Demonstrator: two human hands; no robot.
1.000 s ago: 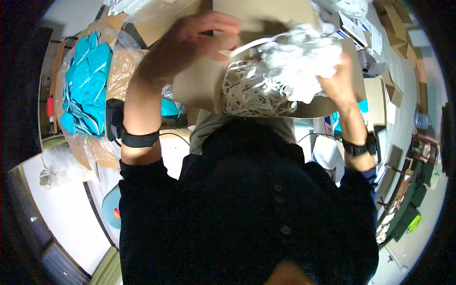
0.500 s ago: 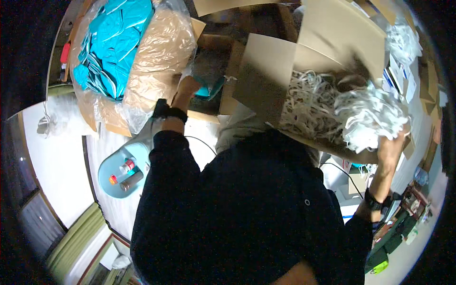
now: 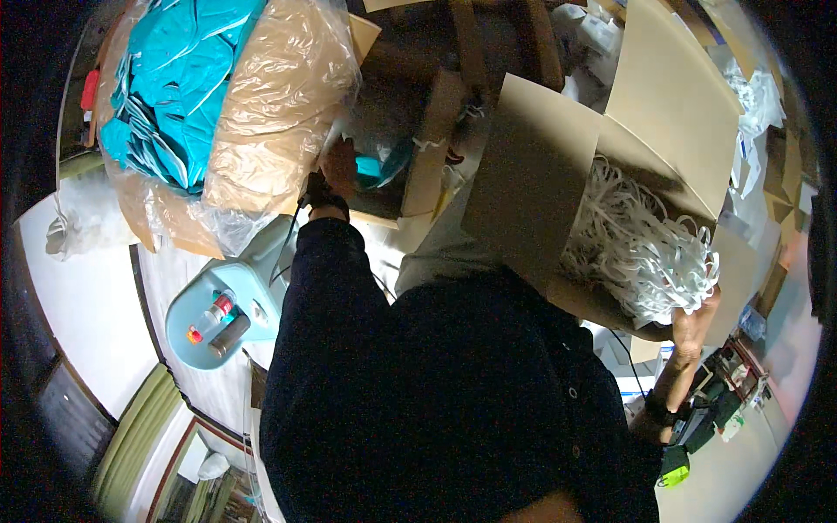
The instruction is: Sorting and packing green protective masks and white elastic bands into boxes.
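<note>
My right hand (image 3: 696,319) grips the near edge of a large tangled bundle of white strips (image 3: 667,272), thin like elastic or ribbon. The bundle rests against more strips in an open cardboard box (image 3: 534,166) on the right. My left hand (image 3: 338,166) is dark, with its fingers mostly hidden, beside the plastic-lined bag of teal pieces. Right next to it, a teal piece (image 3: 370,167) lies inside a dark open carton (image 3: 425,148). The flat teal pieces (image 3: 187,83) with pale edges are heaped in the clear plastic liner (image 3: 275,109) at the far left.
A light-blue bin (image 3: 187,314) with bottles (image 3: 216,315) stands on the floor at left. White bundles in plastic (image 3: 757,100) lie at the far right. A thin black cable (image 3: 629,357) runs below the strip box. Furniture and a green curtain (image 3: 131,436) line the lower left.
My right hand has drawn the white strips lower and nearer, and the bundle looks less blurred. The strip box appears shifted right. My left hand stays by the dark carton.
</note>
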